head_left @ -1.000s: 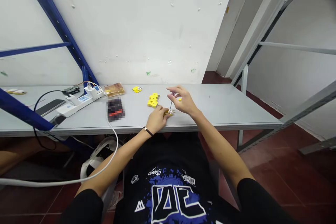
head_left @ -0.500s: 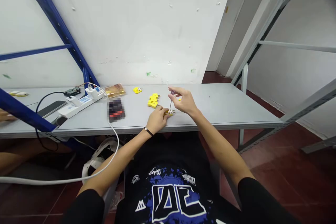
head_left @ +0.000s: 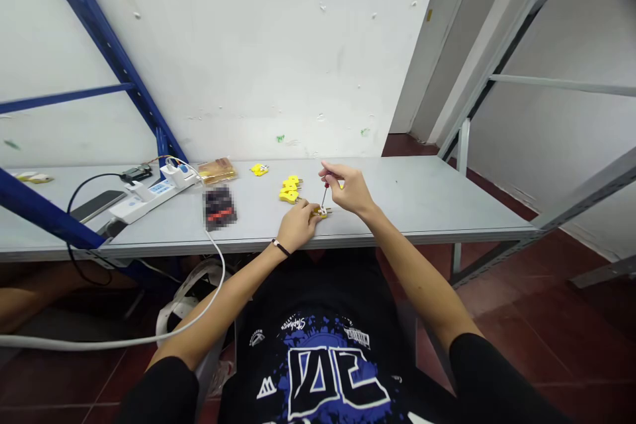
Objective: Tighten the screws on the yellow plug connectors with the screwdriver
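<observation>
My left hand (head_left: 298, 225) rests at the front of the table, its fingers closed on a small yellow plug (head_left: 324, 212) with a white inner part and metal prongs pointing right. In my right hand (head_left: 350, 191), thumb and finger pinch the red handle of a thin screwdriver (head_left: 324, 197). The screwdriver is slightly tilted, with its tip down at the plug; whether it sits in a screw is too small to tell. Just beyond my left hand lies a group of yellow plugs (head_left: 289, 191). A small yellow piece (head_left: 342, 187) is partly hidden behind my right hand.
Another yellow plug (head_left: 259, 170) lies near the wall. To the left are a blurred dark-and-red item (head_left: 219, 207), an amber plastic packet (head_left: 217, 171), a white power strip (head_left: 154, 201) and a phone (head_left: 98, 205). A white cable (head_left: 222, 268) hangs over the table edge.
The fingers of my right hand have shifted on the screwdriver handle, and more of its red shows. My left hand and the plug stay put. A person's hand at far left has left the table.
</observation>
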`<state>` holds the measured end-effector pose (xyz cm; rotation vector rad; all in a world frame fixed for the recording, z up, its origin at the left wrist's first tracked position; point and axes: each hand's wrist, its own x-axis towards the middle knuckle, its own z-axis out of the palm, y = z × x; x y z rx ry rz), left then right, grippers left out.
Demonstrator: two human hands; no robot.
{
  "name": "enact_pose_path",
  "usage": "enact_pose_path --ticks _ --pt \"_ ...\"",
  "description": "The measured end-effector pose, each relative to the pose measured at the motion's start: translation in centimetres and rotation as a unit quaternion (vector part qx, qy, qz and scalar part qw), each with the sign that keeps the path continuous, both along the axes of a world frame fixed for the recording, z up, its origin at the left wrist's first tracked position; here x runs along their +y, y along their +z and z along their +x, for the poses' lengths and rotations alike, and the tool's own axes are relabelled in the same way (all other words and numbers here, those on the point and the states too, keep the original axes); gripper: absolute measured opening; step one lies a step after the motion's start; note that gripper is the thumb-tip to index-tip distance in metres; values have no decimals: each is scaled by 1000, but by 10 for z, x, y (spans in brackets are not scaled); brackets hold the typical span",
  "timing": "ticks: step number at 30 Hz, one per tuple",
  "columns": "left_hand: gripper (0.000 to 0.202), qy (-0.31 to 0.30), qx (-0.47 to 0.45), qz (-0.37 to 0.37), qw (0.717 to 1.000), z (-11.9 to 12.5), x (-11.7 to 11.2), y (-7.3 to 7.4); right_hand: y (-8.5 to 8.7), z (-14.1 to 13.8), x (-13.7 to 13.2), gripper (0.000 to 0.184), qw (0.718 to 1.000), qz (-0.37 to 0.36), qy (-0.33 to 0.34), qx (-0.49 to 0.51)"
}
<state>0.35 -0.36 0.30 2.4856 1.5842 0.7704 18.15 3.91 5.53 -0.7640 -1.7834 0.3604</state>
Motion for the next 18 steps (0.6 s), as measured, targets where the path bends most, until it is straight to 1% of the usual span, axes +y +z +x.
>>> enact_pose_path --ticks 4,9,14,18 --pt "26 0 0 -1 1000 0 0 1 2 1 0 38 1000 19 8 -15" --pt "27 0 3 -7 1000 0 0 1 2 3 1 38 1000 24 17 -1" --pt "27 1 2 -8 1000 1 -1 2 4 6 2 37 998 60 -3 12" --pt "25 2 0 -8 1000 1 -1 2 1 4 4 37 998 67 10 14"
